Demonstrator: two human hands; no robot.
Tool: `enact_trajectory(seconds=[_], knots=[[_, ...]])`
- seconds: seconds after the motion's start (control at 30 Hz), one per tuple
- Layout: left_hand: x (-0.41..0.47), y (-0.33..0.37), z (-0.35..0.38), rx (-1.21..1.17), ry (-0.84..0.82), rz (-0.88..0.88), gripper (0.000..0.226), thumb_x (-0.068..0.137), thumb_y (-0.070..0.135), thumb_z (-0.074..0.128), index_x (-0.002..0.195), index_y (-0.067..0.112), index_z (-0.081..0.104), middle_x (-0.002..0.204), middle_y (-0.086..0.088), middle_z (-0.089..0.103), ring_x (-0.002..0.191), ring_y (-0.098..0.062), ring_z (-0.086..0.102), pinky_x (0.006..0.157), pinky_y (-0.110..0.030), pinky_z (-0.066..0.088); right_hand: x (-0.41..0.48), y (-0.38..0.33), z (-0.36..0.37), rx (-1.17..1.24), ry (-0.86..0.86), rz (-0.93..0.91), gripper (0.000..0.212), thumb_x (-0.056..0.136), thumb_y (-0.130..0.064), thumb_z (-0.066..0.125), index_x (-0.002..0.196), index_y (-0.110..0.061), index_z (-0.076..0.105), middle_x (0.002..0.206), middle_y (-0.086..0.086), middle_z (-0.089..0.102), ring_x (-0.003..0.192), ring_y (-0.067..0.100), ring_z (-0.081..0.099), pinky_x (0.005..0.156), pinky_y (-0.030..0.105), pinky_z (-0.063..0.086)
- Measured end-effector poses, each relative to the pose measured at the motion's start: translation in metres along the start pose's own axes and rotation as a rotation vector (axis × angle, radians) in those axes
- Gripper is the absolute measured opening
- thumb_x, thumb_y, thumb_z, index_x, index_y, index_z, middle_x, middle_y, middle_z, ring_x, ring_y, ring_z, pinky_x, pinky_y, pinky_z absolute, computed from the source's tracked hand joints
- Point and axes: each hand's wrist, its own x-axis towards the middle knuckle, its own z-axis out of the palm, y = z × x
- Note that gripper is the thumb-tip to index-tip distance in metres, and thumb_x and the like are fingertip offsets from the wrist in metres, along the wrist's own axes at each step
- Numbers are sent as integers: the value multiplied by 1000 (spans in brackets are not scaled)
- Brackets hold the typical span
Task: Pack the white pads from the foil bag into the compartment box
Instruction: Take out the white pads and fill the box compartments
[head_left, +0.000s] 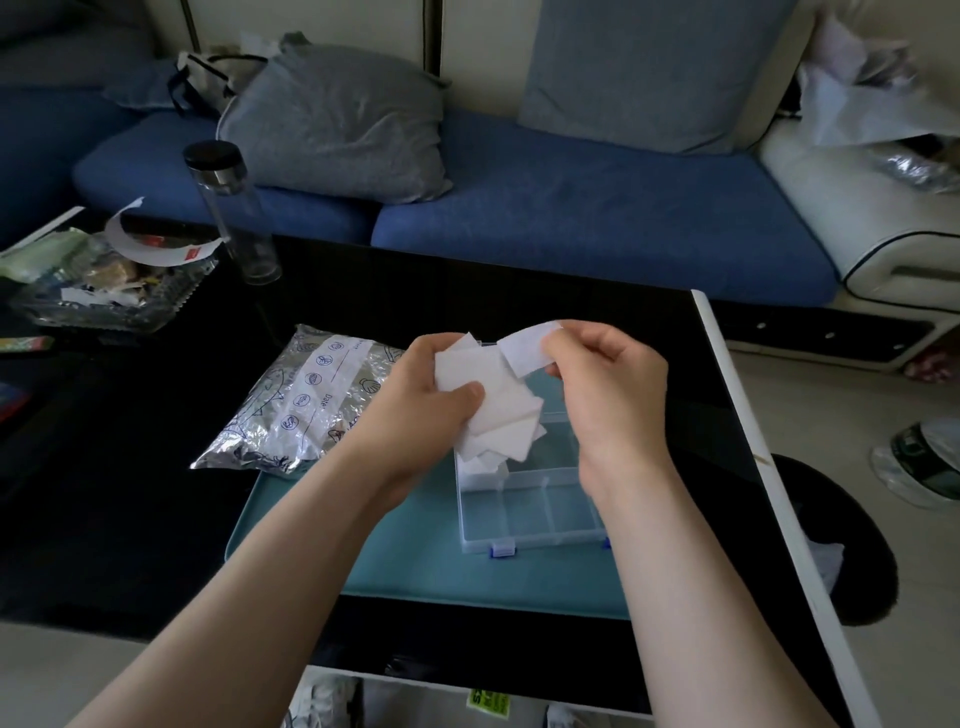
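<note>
The left hand (431, 395) grips a loose stack (498, 410) of white pads, thumb across its front, above the far end of the box (540, 509). The right hand (608, 395) pinches one pad (524, 348) by its end, just beside the top of the stack. The clear box lies open on a teal mat (415, 561), with a few pads in a left compartment. The foil bag (306, 405) lies left of the box, partly on the mat, on the black table (156, 493). Farther left stand a bottle (234, 213) and a glass dish (104, 291) of scraps. Behind is a blue sofa (597, 208) with a grey cushion (337, 124).
</note>
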Motion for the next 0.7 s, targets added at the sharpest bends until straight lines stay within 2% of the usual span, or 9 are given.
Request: enact_trajectory(seconds=[0.07, 0.13, 0.23, 0.33, 0.43, 0.5, 0.57, 0.63, 0.7], knots=[[-1, 2, 0, -18, -31, -1, 48, 100, -10, 56, 137, 20, 52, 116, -8, 70, 92, -10, 71, 72, -19, 59, 0, -5, 1, 20, -5, 15, 15, 86, 0, 70, 96, -10, 75, 64, -4, 72, 59, 3, 66, 57, 17, 51], [-1, 4, 0, -29, -59, 1, 53, 98, -16, 51, 136, 21, 53, 109, -6, 71, 86, -6, 71, 71, -21, 59, -2, -9, 0, 44, -52, 23, 24, 86, 3, 67, 105, -13, 69, 68, 3, 75, 62, 11, 72, 56, 22, 51], [-2, 5, 0, -27, -97, 17, 57, 95, -20, 47, 135, 22, 52, 111, -10, 70, 92, -14, 70, 77, -28, 60, -6, -7, 1, -125, -165, -105, 35, 87, 0, 66, 114, -24, 70, 74, 4, 79, 67, 14, 77, 58, 25, 56], [-3, 6, -1, 13, -101, 32, 59, 93, -18, 48, 131, 26, 53, 116, -16, 69, 97, -21, 71, 78, -31, 61, -9, -1, 3, -305, -195, -264, 22, 93, -4, 66, 100, -21, 77, 69, 0, 77, 59, 10, 75, 62, 29, 61], [-4, 6, -1, 25, -121, 42, 56, 91, -11, 55, 127, 32, 55, 117, -17, 73, 106, -32, 73, 88, -43, 62, -10, 2, 5, -357, -191, -306, 14, 94, -5, 69, 89, -16, 74, 65, -3, 75, 52, 11, 72, 54, 25, 58], [-5, 5, -1, 25, -139, 34, 56, 95, -13, 54, 129, 31, 53, 114, -17, 75, 99, -28, 75, 77, -38, 64, -9, 5, 5, -387, -177, -330, 12, 93, -8, 72, 86, -18, 73, 64, -6, 75, 50, 11, 72, 54, 25, 57], [-5, 5, -2, 26, -157, 29, 57, 96, -15, 51, 134, 28, 52, 113, -18, 74, 95, -24, 75, 70, -29, 60, -8, 8, 5, -422, -136, -359, 10, 92, -14, 75, 85, -21, 73, 63, -9, 74, 52, 8, 71, 60, 27, 59], [-6, 5, -2, 27, -168, 32, 57, 96, -16, 51, 135, 26, 52, 114, -20, 74, 96, -25, 76, 75, -32, 61, -6, 10, 6, -433, -106, -384, 8, 89, -18, 78, 83, -23, 74, 64, -12, 73, 60, 3, 71, 64, 26, 58], [-5, 4, -4, 31, -170, 37, 55, 95, -17, 52, 136, 21, 52, 113, -20, 75, 95, -24, 76, 75, -32, 61, -4, 11, 6, -478, -101, -418, 9, 85, -19, 81, 81, -25, 77, 70, -17, 73, 71, -3, 70, 67, 14, 53]])
